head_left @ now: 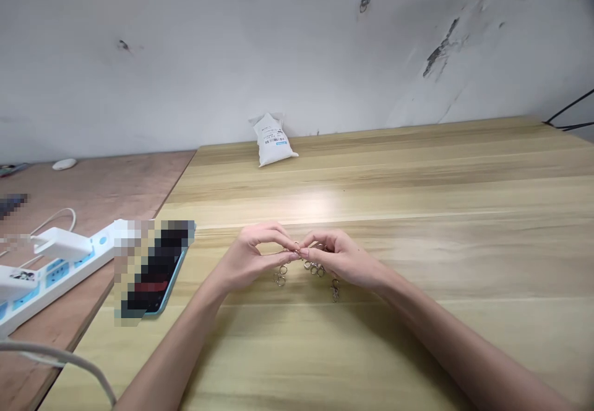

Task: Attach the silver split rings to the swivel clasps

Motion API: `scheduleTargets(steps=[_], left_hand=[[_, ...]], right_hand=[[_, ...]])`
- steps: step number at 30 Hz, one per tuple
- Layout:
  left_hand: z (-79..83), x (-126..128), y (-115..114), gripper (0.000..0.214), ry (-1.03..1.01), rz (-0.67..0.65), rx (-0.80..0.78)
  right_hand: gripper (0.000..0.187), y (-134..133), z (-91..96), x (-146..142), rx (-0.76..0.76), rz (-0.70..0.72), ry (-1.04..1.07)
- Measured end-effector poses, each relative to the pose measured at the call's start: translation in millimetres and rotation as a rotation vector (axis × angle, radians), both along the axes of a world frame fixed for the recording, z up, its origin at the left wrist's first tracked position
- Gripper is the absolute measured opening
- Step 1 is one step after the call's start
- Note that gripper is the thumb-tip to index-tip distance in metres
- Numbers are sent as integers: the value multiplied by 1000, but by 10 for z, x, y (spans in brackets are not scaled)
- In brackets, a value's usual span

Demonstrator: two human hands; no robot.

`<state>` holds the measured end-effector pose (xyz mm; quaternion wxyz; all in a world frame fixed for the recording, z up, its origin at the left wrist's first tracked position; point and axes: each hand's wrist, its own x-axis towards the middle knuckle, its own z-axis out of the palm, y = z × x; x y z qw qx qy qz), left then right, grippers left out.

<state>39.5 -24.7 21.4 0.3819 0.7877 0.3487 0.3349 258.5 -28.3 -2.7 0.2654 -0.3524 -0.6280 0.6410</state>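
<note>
My left hand and my right hand meet at the fingertips in the middle of the view. Both are closed in a pinch on a small metal ring, mostly covered by the fingers. Under the left hand's fingers lie several silvery rings on the wooden table. More metal rings sit below and partly behind my right hand. A small clasp-like metal piece rests by itself near the right wrist. Whether the rings are linked together I cannot tell.
A phone, partly blurred, lies left of my hands. Further left is a white power strip with plugged-in chargers and a grey cable. A white labelled packet stands at the back by the wall.
</note>
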Motion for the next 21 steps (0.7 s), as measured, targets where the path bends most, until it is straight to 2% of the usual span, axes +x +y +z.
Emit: scheduleTargets(steps=[10, 17, 21], left_hand=[[-18, -34, 19, 8, 22, 52, 18], [-29, -1, 16, 6, 12, 18, 9], [-48, 23, 21, 5, 81, 12, 42]], right_hand=[[38, 27, 19, -18, -103, -141, 65], [36, 5, -7, -68, -99, -199, 90], [33, -14, -15, -109, -58, -254, 92]])
